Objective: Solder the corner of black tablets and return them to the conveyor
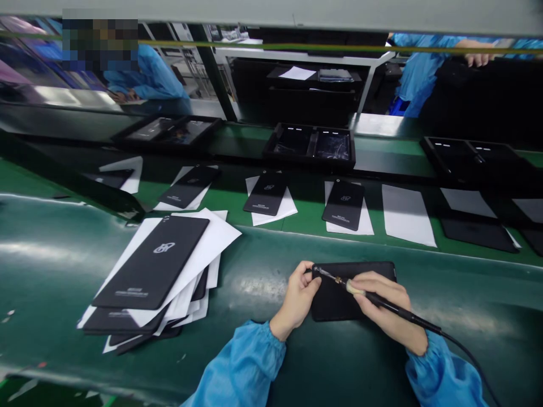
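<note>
A black tablet (335, 304) lies flat on the green bench in front of me. My left hand (296, 299) pinches its upper left corner between thumb and fingers. In my right hand (390, 325) is a soldering iron (384, 303), held like a pen, with its cable trailing down to the right. The iron's metal tip is at that same corner, close to my left fingertips; whether it touches is too small to tell. To the left stands an uneven stack of black tablets (155, 265) with white paper sheets (216, 234) between them.
Along the green conveyor (305, 217) behind the bench lie several tablets (344, 204) on white sheets. Farther back are black trays (311, 144) holding screens. A dark post (76, 175) slants in from the left. People in blue sleeves (155, 73) are across the line.
</note>
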Demonstrator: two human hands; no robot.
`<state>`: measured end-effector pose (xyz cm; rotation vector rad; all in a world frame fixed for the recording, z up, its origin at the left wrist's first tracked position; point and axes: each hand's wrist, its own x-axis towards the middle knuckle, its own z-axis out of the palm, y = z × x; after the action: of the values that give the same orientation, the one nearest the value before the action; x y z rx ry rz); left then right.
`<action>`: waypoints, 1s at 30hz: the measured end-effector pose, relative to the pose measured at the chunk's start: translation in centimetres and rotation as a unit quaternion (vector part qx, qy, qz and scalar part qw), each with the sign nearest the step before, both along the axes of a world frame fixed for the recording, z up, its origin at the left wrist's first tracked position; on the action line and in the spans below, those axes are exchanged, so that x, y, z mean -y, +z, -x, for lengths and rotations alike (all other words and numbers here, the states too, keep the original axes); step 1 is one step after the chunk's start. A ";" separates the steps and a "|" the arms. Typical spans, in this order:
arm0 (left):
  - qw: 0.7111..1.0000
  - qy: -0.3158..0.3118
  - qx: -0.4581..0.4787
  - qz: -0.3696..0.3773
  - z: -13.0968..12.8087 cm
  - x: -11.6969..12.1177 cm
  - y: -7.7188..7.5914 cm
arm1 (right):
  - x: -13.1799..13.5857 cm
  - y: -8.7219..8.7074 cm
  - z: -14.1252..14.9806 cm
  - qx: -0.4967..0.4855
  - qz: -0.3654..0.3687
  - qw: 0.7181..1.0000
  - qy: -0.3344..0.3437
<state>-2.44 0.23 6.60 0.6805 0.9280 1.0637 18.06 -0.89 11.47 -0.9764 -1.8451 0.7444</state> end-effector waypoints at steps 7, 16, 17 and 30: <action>1.000 0.002 0.008 0.006 -0.1 0.0 -0.2 | -1.3 0.4 -0.2 0.005 0.017 1.000 0.012; 1.000 -0.002 -0.003 0.006 -0.1 0.0 -0.1 | -2.6 1.2 -0.6 0.016 0.052 0.998 0.043; 1.000 -0.002 -0.003 0.005 -0.1 0.0 -0.1 | -2.5 1.3 -0.5 0.016 0.051 0.998 0.041; 1.000 -0.003 0.002 0.000 -0.1 0.1 -0.4 | -1.2 -0.2 -0.2 0.008 0.035 0.999 -0.023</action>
<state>-2.39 0.15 6.23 0.6816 0.9222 1.0587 18.29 0.29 11.27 -1.0694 -1.8140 0.7788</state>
